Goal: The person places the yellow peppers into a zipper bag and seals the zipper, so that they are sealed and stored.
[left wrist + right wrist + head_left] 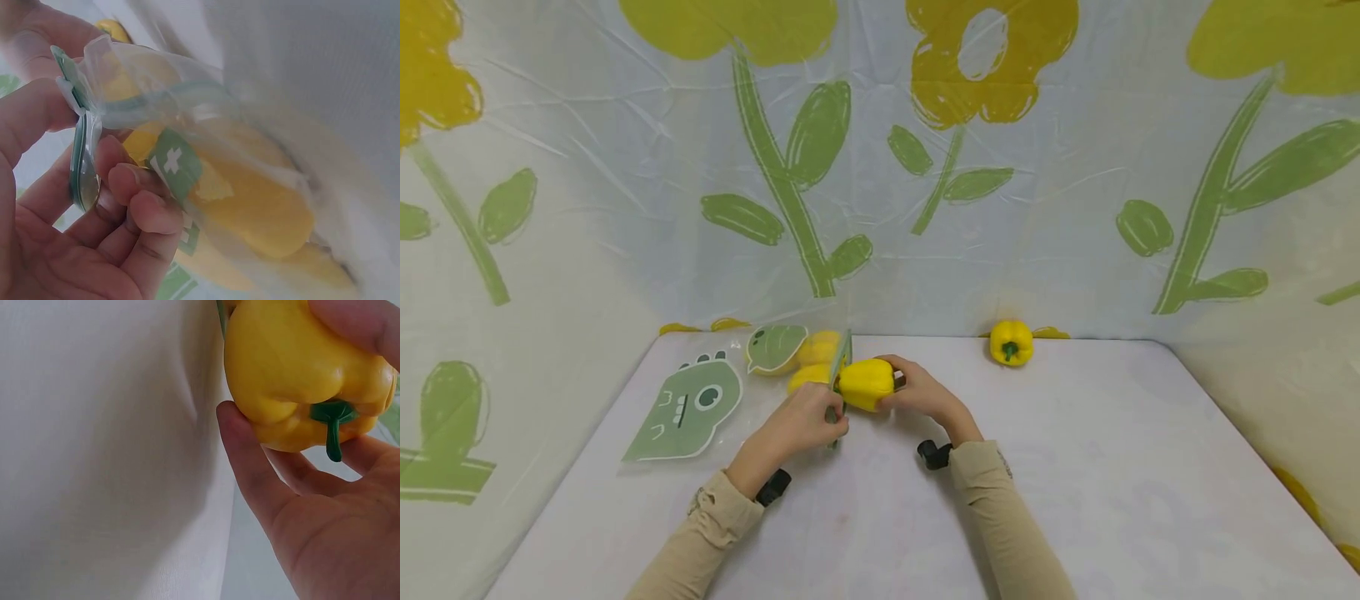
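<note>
Left hand (805, 421) pinches the rim of a clear plastic zip bag with green print (181, 162), yellow peppers inside. Right hand (917, 392) grips a glossy yellow bell pepper with green stem (866, 383) at the bag mouth, above the white desk (1075, 467). Another yellow pepper (1011, 342) sits well apart by the backdrop.

The pepper (294, 369) has smooth, slightly glossy skin. The bag (187, 119) is clear, shiny plastic film. The tabletop (1075, 467) is matt white cloth; the backdrop (1075, 208) is wrinkled, glossy sheeting.

Flower-print sheet walls (1075, 208), white table (1112, 467)
</note>
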Available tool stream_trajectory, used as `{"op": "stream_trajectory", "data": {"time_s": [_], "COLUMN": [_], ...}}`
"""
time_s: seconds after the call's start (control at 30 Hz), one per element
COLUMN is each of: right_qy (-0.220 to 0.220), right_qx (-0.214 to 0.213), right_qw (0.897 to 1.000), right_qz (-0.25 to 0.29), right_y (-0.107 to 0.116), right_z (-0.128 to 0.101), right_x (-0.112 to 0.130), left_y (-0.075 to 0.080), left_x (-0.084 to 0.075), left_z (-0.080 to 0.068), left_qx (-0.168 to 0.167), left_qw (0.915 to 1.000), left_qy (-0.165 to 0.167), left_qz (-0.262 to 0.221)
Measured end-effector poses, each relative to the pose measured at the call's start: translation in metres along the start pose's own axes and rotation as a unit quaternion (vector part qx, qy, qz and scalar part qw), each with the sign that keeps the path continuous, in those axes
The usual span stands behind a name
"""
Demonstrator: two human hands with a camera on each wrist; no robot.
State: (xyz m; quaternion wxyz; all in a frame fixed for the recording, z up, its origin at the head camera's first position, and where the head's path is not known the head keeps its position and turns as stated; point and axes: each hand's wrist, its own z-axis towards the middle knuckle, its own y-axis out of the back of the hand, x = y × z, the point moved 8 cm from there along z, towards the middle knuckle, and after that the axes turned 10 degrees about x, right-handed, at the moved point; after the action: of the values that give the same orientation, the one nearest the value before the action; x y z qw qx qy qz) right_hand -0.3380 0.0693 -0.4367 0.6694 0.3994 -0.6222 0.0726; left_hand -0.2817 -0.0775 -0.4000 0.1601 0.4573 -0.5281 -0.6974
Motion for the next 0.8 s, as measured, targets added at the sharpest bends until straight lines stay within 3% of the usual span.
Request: {"op": "stream_trajectory", "data": {"time_s": [0.2, 0.5, 0.67, 0.8], "right_qy": [-0.003, -0.005, -0.021, -0.026], "right_qx": [-0.006, 0.005, 0.003, 0.026], "right_qw": [1.0, 0.999, 1.0, 0.999], "right_qz": [0.001, -0.045, -0.021, 0.023], "right_y": [-0.009, -0.034, -0.038, -0.035], "right_z": [0.003, 0.013, 0.014, 0.012], "right_x": [0.006, 0.015, 0.012, 0.008], "left_y": [0.001, 0.003, 0.003, 0.004], "left_x": [-0.001, -0.005, -0.004, -0.005], "left_z": [0.0, -0.001, -0.001, -0.001], "left_qx": [-0.004, -0.022, -0.019, -0.016], "left_qw": [0.9999, 0.9982, 0.9989, 0.9992], "left_qy": [-0.006, -0.052, -0.04, -0.034], "left_qz": [0.013, 0.019, 0.015, 0.014]}}
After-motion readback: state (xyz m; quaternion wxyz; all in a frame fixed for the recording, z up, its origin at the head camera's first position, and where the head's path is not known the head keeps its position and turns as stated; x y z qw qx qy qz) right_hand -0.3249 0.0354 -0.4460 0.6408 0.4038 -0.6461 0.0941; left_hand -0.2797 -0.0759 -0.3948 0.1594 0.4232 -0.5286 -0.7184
